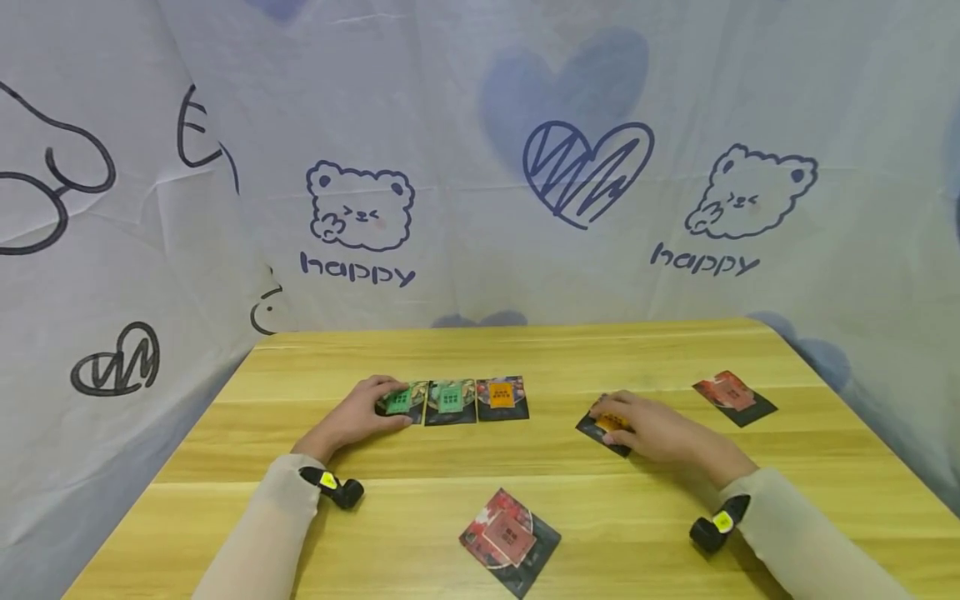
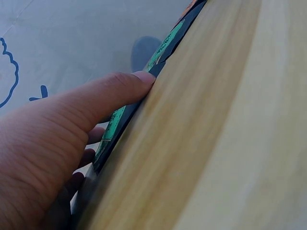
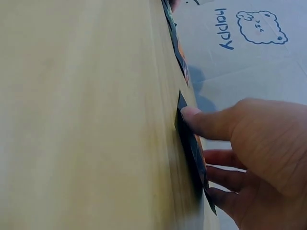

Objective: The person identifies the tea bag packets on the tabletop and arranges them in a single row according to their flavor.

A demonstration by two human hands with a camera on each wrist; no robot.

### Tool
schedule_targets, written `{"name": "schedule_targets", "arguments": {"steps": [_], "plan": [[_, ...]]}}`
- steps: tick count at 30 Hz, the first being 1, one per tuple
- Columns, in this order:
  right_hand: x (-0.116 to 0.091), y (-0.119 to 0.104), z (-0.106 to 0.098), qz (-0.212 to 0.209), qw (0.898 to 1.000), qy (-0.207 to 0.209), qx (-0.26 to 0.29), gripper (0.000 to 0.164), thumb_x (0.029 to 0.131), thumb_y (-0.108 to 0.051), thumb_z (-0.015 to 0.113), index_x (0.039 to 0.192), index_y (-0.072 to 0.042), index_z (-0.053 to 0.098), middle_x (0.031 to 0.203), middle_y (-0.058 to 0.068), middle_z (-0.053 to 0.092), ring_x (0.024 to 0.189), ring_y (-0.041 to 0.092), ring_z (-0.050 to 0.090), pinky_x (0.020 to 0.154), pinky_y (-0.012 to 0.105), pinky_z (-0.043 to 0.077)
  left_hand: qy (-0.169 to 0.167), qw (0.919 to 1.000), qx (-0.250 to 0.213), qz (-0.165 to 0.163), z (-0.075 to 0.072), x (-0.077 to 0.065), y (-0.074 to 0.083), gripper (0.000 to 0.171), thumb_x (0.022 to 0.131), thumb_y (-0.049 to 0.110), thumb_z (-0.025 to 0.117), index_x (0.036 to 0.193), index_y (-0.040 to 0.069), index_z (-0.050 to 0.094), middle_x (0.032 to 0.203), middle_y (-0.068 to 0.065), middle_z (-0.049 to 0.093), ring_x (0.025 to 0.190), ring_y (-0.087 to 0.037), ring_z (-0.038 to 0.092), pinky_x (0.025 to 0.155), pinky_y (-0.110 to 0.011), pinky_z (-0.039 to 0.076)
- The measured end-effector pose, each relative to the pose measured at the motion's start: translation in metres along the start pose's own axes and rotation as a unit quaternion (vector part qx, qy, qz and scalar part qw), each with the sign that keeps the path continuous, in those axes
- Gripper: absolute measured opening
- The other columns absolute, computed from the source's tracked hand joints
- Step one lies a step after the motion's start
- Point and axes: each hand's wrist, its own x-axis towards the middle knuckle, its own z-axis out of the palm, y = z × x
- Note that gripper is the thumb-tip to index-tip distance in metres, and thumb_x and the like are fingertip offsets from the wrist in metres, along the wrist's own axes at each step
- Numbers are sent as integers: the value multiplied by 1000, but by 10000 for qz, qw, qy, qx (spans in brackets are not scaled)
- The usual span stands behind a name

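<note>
In the head view my left hand (image 1: pixel 365 410) rests at the left end of a row, on a green-labelled packet (image 1: pixel 402 400) lying flat on the table. Its thumb (image 2: pixel 139 81) touches the packet's near edge in the left wrist view. Beside it in the row are a second green-labelled packet (image 1: pixel 450 402) and an orange-labelled packet (image 1: pixel 502 397). To the right, my right hand (image 1: pixel 648 427) pinches another orange-labelled packet (image 1: pixel 592 429) between thumb and fingers. That packet (image 3: pixel 190 143) appears tilted and slightly off the wood in the right wrist view.
A red-labelled packet (image 1: pixel 513 540) lies turned at an angle near the front middle of the wooden table (image 1: pixel 405 508). Another red-labelled packet (image 1: pixel 735 398) lies at the right. A white printed cloth (image 1: pixel 465 208) hangs behind the table and along its sides.
</note>
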Motion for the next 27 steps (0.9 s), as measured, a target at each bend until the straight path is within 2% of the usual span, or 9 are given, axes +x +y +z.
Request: {"name": "schedule_targets", "arguments": {"steps": [11,18,22,27], "plan": [[25,2,4,-30,9997,-14,245,28,97,-33,63,122,-20,61,134,9,50,112,27,58,92,47,49,-28,10000,0,-57,-2,-1,3,70,86,47,73,143,12,52,146,-20,39,134,-43,34,103,-61,34],[43,4,10,-81,9993,-28,351,23,97,-37,62,114,-21,59,126,3,51,107,20,57,92,43,48,-26,10000,35,-43,-2,-1,0,71,86,49,72,143,12,52,146,-20,40,134,-42,35,103,-61,35],[52,3,11,-151,9989,33,443,23,97,-37,62,113,-21,59,124,1,51,106,18,56,92,43,48,-30,10000,64,-55,-1,0,-1,71,86,50,72,143,13,52,146,-19,40,134,-41,35,103,-60,35],[61,3,11,-183,9964,-28,822,23,96,-35,64,113,-21,60,127,3,49,110,20,54,94,45,46,-39,9999,46,-81,-1,0,0,71,85,50,72,143,14,52,146,-18,39,134,-41,35,104,-60,34]]}}
